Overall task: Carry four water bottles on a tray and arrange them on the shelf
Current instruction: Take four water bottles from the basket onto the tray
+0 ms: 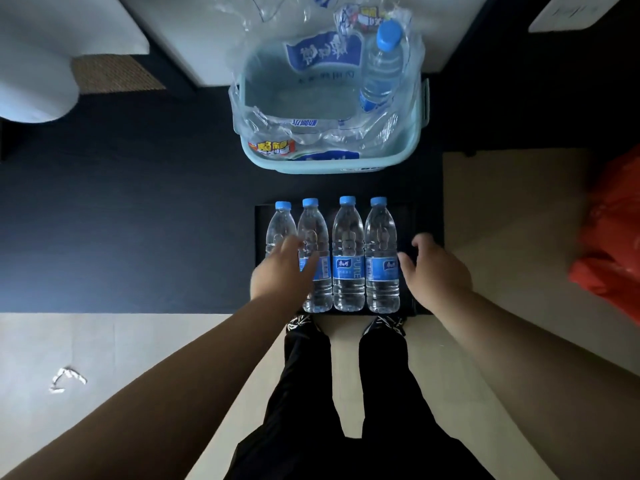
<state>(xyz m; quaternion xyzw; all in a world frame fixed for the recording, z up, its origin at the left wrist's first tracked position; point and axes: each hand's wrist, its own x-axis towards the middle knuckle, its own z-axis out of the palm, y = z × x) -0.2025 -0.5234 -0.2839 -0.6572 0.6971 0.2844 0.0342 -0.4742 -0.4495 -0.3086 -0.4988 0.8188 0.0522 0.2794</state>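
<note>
Several clear water bottles with blue caps and blue labels lie side by side on a black tray that rests on a dark surface. My left hand hovers over the leftmost bottle, fingers spread, covering its lower half. My right hand is at the tray's right side, just beside the rightmost bottle, fingers curled loosely and holding nothing. Whether either hand touches the tray cannot be told.
Beyond the tray stands a pale green basket lined with torn plastic wrap, one more bottle upright inside. An orange bag lies at the right. Crumpled paper is on the light floor at the left. My legs and shoes stand below the tray.
</note>
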